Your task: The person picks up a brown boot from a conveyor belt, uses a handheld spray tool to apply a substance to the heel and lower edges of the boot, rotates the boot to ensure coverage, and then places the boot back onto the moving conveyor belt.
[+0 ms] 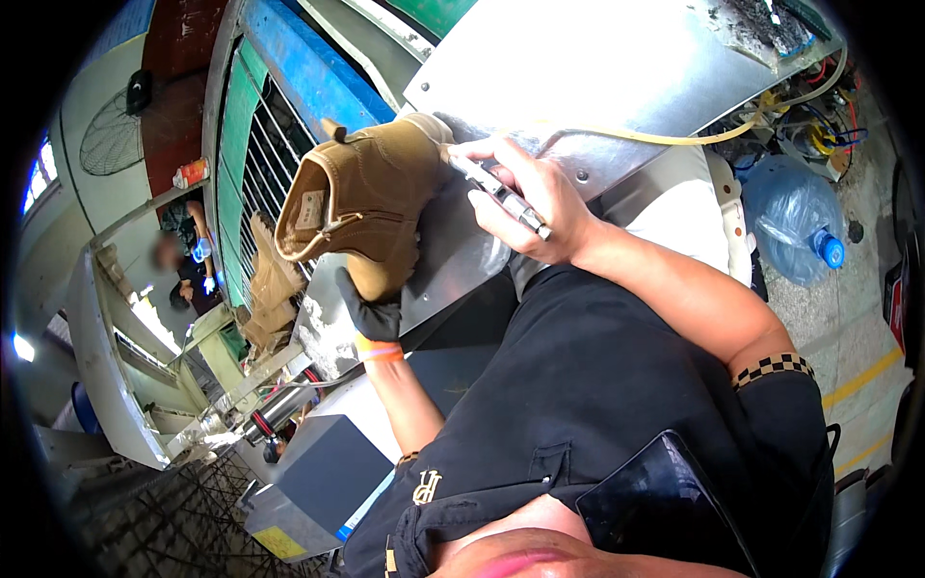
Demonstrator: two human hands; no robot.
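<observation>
2 hands (pixel 371 313), tan boot (pixel 361 197), metal tool (pixel 496 193)

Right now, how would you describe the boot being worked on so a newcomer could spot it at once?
Start at the big tilted sheet-metal panel at top centre. Against its lower left edge, a tan suede ankle boot is held from below by the gloved left hand. Unlike the similar boots racked further left, it alone is in hand, with the bare right hand pressing a metal pen-like tool to it.
</observation>
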